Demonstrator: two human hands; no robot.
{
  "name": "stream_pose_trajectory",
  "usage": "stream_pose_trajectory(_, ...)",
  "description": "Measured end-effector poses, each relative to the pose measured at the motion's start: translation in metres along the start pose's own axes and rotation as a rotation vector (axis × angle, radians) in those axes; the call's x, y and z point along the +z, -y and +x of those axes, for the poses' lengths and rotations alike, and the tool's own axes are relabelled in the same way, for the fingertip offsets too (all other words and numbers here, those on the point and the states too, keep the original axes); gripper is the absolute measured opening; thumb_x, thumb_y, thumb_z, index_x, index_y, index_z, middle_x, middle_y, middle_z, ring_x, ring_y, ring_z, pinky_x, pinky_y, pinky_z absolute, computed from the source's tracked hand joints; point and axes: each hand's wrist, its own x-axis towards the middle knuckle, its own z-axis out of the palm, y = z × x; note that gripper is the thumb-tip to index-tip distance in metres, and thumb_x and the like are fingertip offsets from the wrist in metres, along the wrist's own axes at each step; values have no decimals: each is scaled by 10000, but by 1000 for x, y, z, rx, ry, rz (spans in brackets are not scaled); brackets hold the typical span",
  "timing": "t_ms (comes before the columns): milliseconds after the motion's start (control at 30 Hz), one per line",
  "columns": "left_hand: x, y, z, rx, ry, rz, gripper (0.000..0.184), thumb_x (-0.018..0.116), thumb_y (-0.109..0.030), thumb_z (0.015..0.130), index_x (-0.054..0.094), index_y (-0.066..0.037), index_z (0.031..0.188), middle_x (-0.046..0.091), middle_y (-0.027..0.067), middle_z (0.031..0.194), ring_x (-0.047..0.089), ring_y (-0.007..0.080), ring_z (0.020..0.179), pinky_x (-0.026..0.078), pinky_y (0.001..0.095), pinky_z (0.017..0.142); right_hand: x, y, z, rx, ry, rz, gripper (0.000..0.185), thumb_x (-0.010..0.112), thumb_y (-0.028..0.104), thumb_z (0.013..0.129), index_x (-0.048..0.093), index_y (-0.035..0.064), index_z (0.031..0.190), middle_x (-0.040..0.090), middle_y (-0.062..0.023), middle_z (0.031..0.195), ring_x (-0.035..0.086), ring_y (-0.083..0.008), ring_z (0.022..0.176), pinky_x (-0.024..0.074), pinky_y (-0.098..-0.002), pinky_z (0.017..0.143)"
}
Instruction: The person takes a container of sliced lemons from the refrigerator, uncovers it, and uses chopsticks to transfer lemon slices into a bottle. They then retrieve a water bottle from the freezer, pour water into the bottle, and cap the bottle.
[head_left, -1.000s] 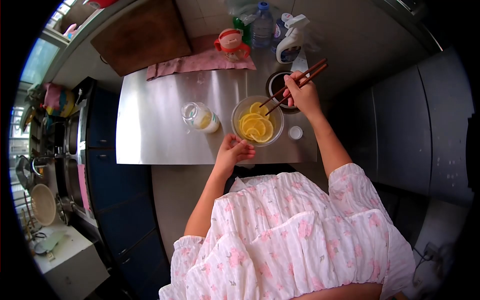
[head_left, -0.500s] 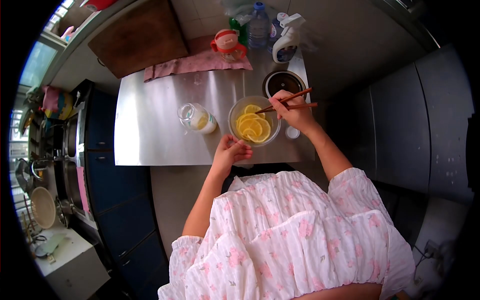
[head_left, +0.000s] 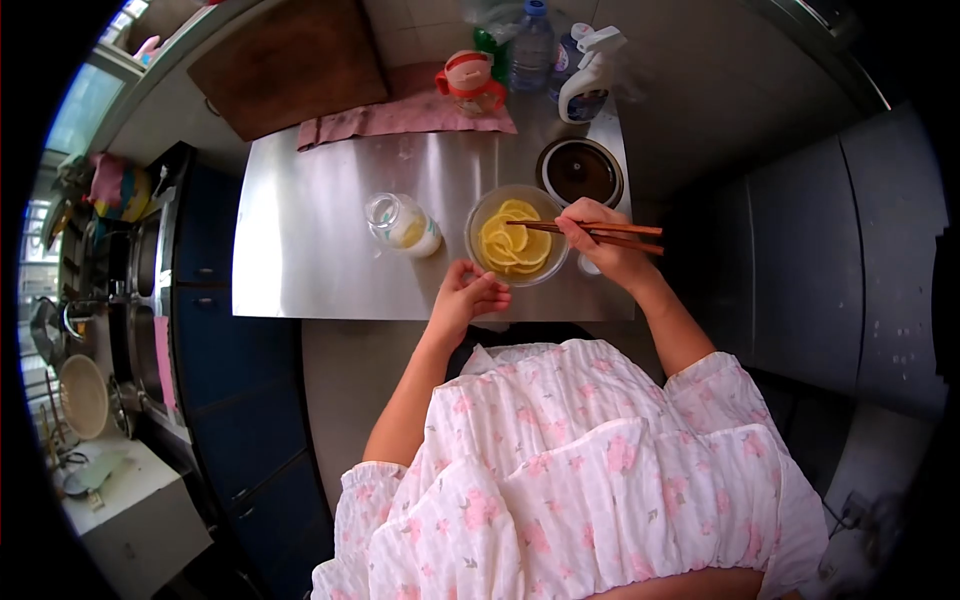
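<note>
A clear bowl of yellow lemon slices stands near the counter's front edge. My left hand is curled at the bowl's near left rim, thumb and fingers gripping its edge. Wooden chopsticks are held in my right hand, their tips among the slices. To the left of the bowl is a clear glass jar, tilted in view, with something pale and yellowish inside. A small white cap shows partly from behind my right hand.
A round dark lid or dish lies behind the bowl. Along the back stand a red-handled cup on a pink cloth, a water bottle and a spray bottle. A wooden board leans at the back left.
The chopsticks have swung to a flatter angle and their tips have shifted among the slices, which lie differently. My left hand stays at the bowl's rim. The whole view has shifted slightly.
</note>
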Motion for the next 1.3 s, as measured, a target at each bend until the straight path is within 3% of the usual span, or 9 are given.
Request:
stream_pose_trajectory(167,1,2,-2,13,-11,-24,198,537,-102,890,370,-29,966,605,170,856,636,238,758,562,333,670,-7,5,3,-85,-119,-114,80,601,94,857,552,32,850,545,-72,731,539,-198,635,428,-272,591)
stream_pose_trajectory(267,2,2,0,7,-13,-30,198,537,-102,890,366,-30,961,605,168,851,636,239,756,562,334,671,2,6,1,-232,-90,-86,73,609,81,846,554,35,856,560,-79,740,565,-214,647,442,-280,593)
stream_pose_trajectory(400,1,2,0,13,-9,-32,198,535,-100,891,362,-31,958,603,167,849,635,239,754,562,334,672,3,-2,-6,-162,33,-142,67,598,76,851,557,28,872,563,-100,779,557,-207,675,447,-287,624)
stream_pose_trajectory(667,5,1,1,37,-39,-51,182,523,-87,893,365,-26,958,600,163,838,633,238,745,556,326,668,2,-2,-16,-336,31,-310,80,600,86,851,550,24,859,576,-93,773,565,-213,669,457,-285,621)
stream_pose_trajectory(767,4,2,4,48,-22,-34,151,503,-90,902,376,-34,963,604,170,855,632,238,754,550,327,696,-5,6,-19,-191,-40,-164,81,611,84,839,553,28,851,578,-99,760,572,-235,654,459,-292,598)
stream_pose_trajectory(1033,8,-4,6,47,-32,-28,168,507,-104,905,368,-31,964,602,162,848,630,230,747,548,318,692,0,8,-29,-209,5,-117,88,624,77,828,542,44,836,546,-94,699,551,-255,603,435,-298,541)
stream_pose_trajectory(1133,6,-2,8,59,-20,-30,174,511,-111,907,367,-31,966,601,159,849,628,227,750,545,312,694,-4,6,-26,-158,81,-222,106,575,128,883,533,35,852,561,-80,726,550,-187,591,443,-266,553)
stream_pose_trajectory(1233,6,0,6,61,-17,-28,178,515,-117,909,371,-34,971,601,161,865,627,227,767,540,310,712,-18,8,-16,63,-218,193,170,475,183,946,519,40,866,576,-47,750,534,-72,604,443,-191,540)
stream_pose_trajectory(1300,6,0,5,62,-16,-31,181,517,-122,910,371,-35,971,601,160,865,626,226,767,540,308,713,-22,5,-11,144,-276,305,188,454,186,954,514,39,854,573,-53,724,538,-82,555,433,-198,501)
